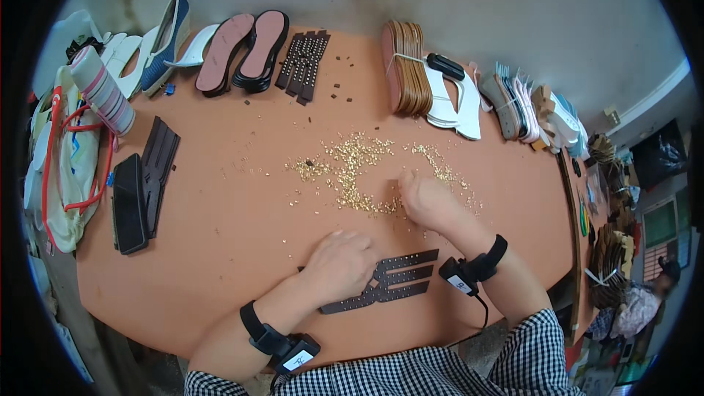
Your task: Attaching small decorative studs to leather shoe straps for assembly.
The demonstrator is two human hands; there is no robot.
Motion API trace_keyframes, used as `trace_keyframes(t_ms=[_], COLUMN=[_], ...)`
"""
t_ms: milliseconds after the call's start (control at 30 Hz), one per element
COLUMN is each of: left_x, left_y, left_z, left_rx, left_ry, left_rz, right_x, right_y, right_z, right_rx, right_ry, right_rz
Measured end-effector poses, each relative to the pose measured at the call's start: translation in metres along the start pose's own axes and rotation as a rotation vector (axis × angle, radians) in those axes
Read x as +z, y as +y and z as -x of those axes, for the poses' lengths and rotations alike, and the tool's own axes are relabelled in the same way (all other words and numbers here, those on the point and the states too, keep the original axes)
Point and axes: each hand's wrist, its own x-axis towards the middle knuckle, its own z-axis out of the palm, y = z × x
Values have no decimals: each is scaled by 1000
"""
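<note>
Strap pc point(383, 279), low ctr, part-covered by L hand point(341, 264); studs point(356, 196), ctr, neared by R hand point(427, 198); fingers' state: can't tell

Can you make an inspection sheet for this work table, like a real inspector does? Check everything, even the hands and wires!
Surface: orange-brown table, with small gold bits scattered across the middle.
Work pieces: dark brown strap piece with rows of studs, lying near the front edge.
Clutter: blue shoe, pink-topped soles and a tied sole bundle along the back; black block at left.
Left hand: over the strap piece, partly covering it.
Right hand: beside the gold bits; whether it pinches one can't be seen.
Cables: black cable hanging from the right wrist's device.
Surroundings: grey wall behind; another person far right.
</note>
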Motion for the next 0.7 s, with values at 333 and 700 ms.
trace_keyframes(t_ms=[333,700], left_x=[1,3], left_y=[3,0], left_z=[0,3], left_rx=[6,11], left_ry=[54,74], left_rz=[23,9], right_x=[-9,11], right_y=[-32,-50], right_z=[91,104], right_rx=[20,-82], right_ry=[110,106], right_rz=[-397,-258])
